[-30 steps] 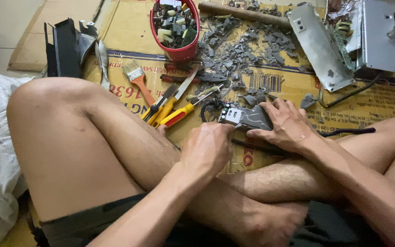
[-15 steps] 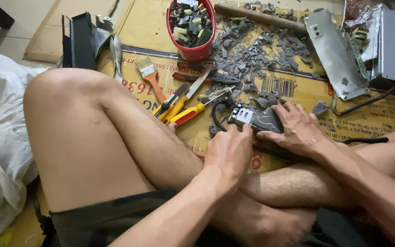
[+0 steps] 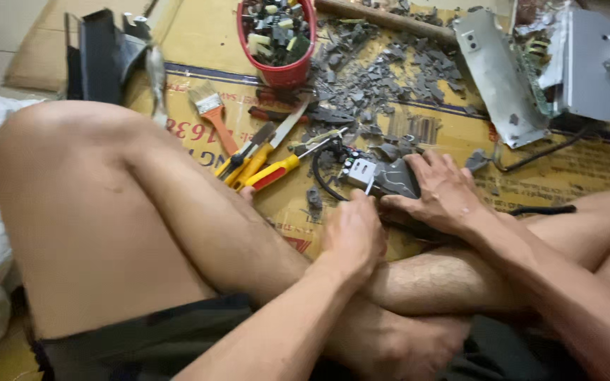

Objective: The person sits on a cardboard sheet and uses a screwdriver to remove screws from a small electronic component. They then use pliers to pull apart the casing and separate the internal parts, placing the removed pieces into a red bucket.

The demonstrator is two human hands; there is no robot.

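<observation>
Lying on the cardboard sheet [image 3: 199, 42] just beyond the crossed legs, a dark grey electronic part [image 3: 390, 178] with a white connector block is pinned under the right hand [image 3: 443, 194], palm down and fingers spread across its top. The left hand [image 3: 353, 236] is curled shut around a thin metal tool [image 3: 369, 185], whose tip is set against the part's near edge. Listed nearby: yellow-handled pliers [image 3: 270, 173], a paintbrush [image 3: 214, 116], a red bucket [image 3: 287, 70], grey plastic fragments [image 3: 368, 85].

Floor scrap workshop – hand tools [image 3: 262, 164], grey shards [image 3: 375, 88] on cardboard [image 3: 199, 35]
</observation>
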